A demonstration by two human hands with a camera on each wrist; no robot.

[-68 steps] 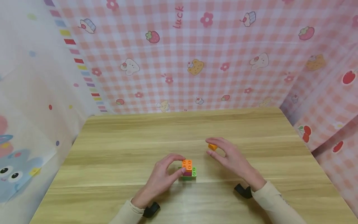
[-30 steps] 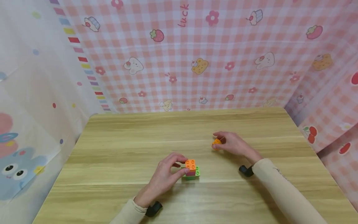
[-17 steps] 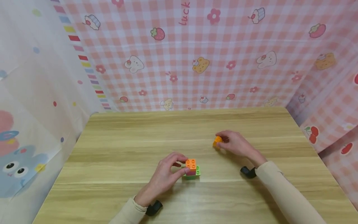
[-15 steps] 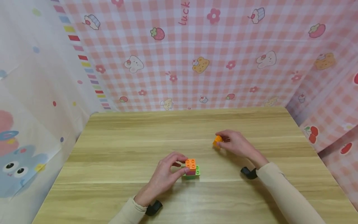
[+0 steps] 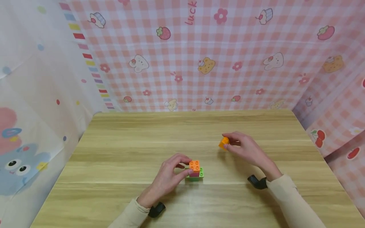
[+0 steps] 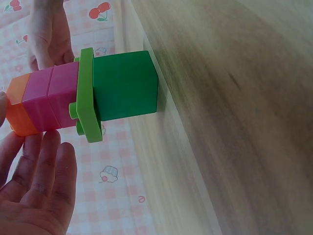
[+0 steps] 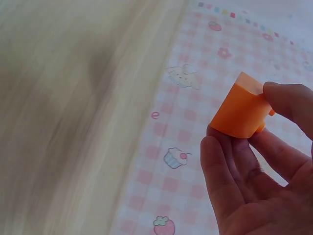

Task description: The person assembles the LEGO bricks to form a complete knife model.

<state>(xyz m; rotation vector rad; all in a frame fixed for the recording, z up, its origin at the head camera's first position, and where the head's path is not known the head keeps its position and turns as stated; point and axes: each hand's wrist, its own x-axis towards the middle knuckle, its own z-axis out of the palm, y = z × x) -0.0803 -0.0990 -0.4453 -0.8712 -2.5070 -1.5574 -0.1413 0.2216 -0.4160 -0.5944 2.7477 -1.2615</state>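
A stack of toy building bricks stands upright on the table, with a dark green block [image 6: 124,85] at the bottom and a wider light green plate [image 6: 86,95] over it. Two magenta bricks [image 6: 51,98] and an orange brick [image 5: 194,166] top it. My left hand [image 5: 168,175] pinches the top orange brick between thumb and fingers. To the right and farther back, my right hand [image 5: 245,147] holds a second orange brick [image 7: 242,108], which has a slanted side, in its thumb and fingers. That brick is tilted above the table, its studs facing the palm in the right wrist view.
The wood-grain table [image 5: 128,139] extends around both hands. Behind it hangs a pink checked cloth [image 5: 182,63], with a white printed cloth [image 5: 34,88] at the left. Black wrist-worn pieces [image 5: 257,182] sit below each wrist.
My right hand has closed its fingers round the second orange brick, turned it, and moved it slightly right, off the table. My left hand stays at the stack.
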